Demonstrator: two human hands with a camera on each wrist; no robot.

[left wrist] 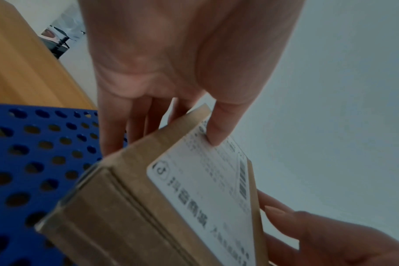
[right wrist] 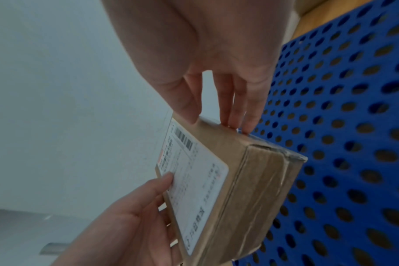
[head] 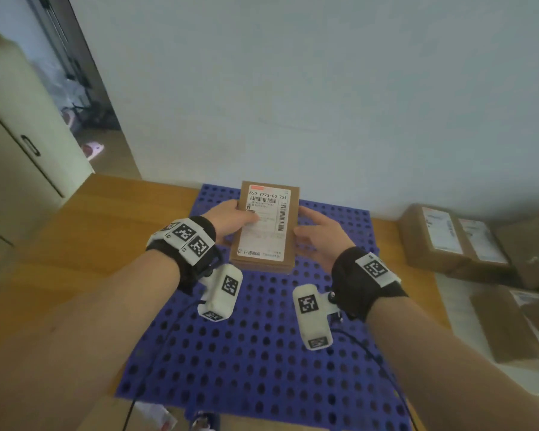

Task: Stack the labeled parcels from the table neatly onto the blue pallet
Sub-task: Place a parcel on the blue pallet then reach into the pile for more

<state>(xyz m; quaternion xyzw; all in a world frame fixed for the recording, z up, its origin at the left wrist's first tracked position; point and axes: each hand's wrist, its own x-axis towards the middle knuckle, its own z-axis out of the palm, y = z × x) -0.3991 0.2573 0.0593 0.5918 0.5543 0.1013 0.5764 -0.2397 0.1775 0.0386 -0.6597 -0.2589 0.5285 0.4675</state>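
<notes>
A flat brown parcel (head: 271,244) with a white shipping label facing up is held over the far half of the blue perforated pallet (head: 262,353). My left hand (head: 231,217) grips its left side, thumb on the label and fingers underneath. In the left wrist view the thumb presses the label of the parcel (left wrist: 194,207) above the pallet (left wrist: 34,153). My right hand (head: 318,237) is at the right side. In the right wrist view its straight fingertips (right wrist: 239,124) touch the side of the parcel (right wrist: 251,189). Whether the parcel touches the pallet (right wrist: 342,126) I cannot tell.
Several more labelled brown parcels (head: 448,241) lie on a white table (head: 467,353) at the right. The pallet lies on a wooden floor (head: 91,228) against a pale wall. A white cabinet (head: 19,150) stands at the left beside a doorway.
</notes>
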